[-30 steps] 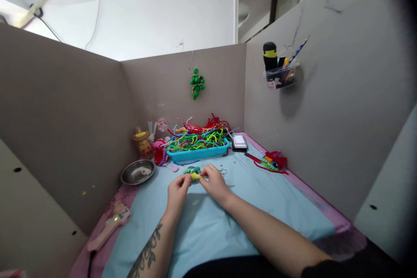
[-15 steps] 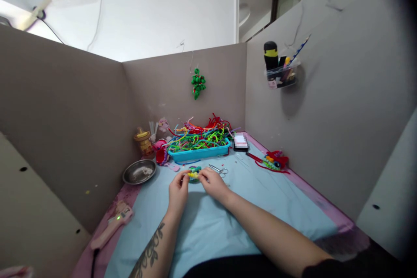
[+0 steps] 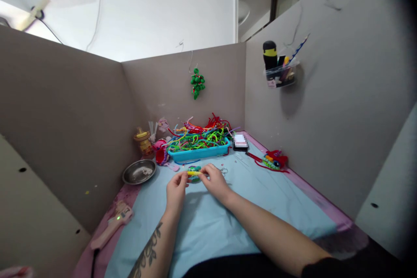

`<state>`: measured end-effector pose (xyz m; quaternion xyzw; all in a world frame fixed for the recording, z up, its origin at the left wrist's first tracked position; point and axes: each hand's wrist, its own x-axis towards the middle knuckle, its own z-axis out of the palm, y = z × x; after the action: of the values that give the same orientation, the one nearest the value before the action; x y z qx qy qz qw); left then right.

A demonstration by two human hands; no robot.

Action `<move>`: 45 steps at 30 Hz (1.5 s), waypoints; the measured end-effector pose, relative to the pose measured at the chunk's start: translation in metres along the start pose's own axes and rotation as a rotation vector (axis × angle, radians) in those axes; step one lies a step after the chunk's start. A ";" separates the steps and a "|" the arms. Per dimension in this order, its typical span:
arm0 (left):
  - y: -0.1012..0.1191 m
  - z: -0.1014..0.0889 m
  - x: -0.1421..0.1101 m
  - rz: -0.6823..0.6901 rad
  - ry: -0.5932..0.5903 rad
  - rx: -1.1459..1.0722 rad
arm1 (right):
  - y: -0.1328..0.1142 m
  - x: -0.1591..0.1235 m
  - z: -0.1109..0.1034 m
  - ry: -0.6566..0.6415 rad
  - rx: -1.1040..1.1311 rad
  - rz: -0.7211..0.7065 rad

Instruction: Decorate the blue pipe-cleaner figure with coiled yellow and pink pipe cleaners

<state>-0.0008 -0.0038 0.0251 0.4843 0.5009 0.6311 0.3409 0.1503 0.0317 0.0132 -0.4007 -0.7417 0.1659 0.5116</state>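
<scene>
Between my hands is a short piece of yellow pipe cleaner (image 3: 194, 173), held level. My left hand (image 3: 177, 184) pinches its left end with thumb and finger. At its right end my right hand (image 3: 213, 179) grips it the same way. Just behind the yellow piece lies a coiled blue-green pipe cleaner piece (image 3: 194, 168), partly hidden by it. Scissors (image 3: 224, 170) rest on the cloth beyond my right hand, mostly covered by it.
A blue tray (image 3: 199, 153) heaped with coloured pipe cleaners stands at the back. On the left are a metal bowl (image 3: 139, 172) and a pink glue gun (image 3: 112, 227). A colourful pipe cleaner figure (image 3: 273, 160) lies right. Grey partitions (image 3: 215, 78) enclose the table.
My hands have moved slightly apart. The yellow pipe cleaner, bunched up before, now looks straighter between them, and my right hand covers more of the scissors.
</scene>
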 end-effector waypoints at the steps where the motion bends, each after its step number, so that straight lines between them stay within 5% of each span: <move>1: 0.000 0.000 0.000 -0.003 0.001 -0.007 | 0.000 0.000 0.000 0.001 -0.003 -0.002; 22: -0.009 -0.002 0.003 0.031 0.029 -0.064 | 0.006 -0.001 0.005 -0.104 -0.063 -0.064; 45: -0.009 -0.002 0.003 -0.091 0.017 -0.060 | 0.004 -0.002 -0.001 -0.020 -0.156 -0.090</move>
<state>-0.0038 0.0010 0.0168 0.4452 0.5063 0.6336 0.3794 0.1528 0.0328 0.0097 -0.4041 -0.7746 0.0885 0.4783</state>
